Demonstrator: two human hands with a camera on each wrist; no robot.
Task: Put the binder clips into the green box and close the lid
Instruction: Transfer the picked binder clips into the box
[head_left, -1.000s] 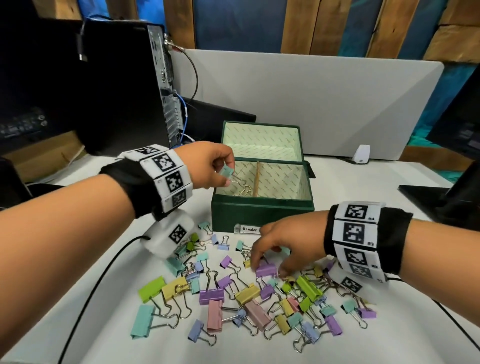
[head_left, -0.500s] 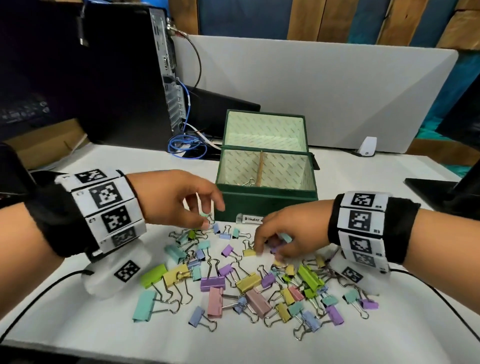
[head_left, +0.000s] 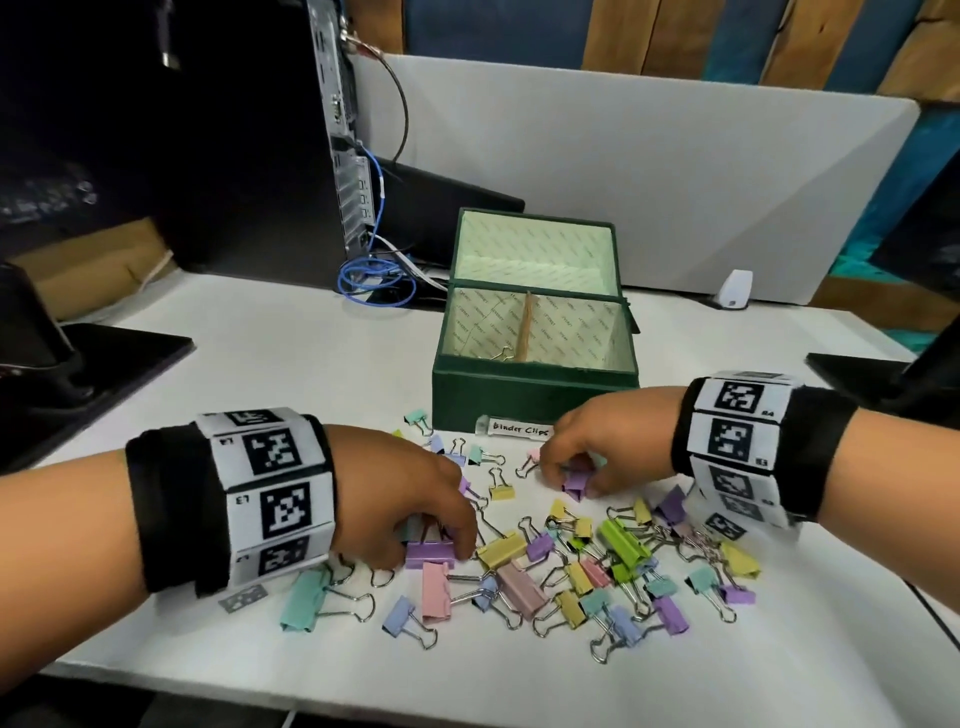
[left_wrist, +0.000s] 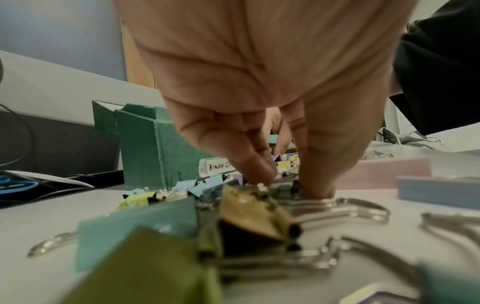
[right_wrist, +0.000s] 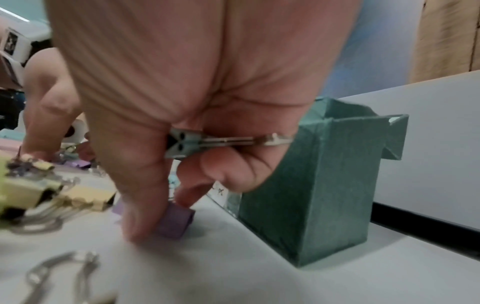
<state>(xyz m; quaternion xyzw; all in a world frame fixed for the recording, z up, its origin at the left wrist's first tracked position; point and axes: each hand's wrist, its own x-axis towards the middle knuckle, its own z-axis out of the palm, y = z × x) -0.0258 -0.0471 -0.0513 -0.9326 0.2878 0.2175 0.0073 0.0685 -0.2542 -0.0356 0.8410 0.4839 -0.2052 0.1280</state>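
Observation:
The green box stands open on the white table, its lid upright behind; one clip's wire handle shows inside. Several pastel binder clips lie scattered in front of it. My left hand reaches down into the left of the pile, thumb and finger pinching a small clip among others, beside a purple clip. My right hand pinches a purple clip on the table near the box and keeps a teal clip tucked in its palm.
A "Binder Clips" label lies at the box's front. A black computer tower with a blue cable stands back left, a white partition behind. Dark monitor stands sit at far left and far right.
My left hand came away from above the box and dropped onto the left of the pile. My right hand stayed at the pile and took a purple clip between its fingers.

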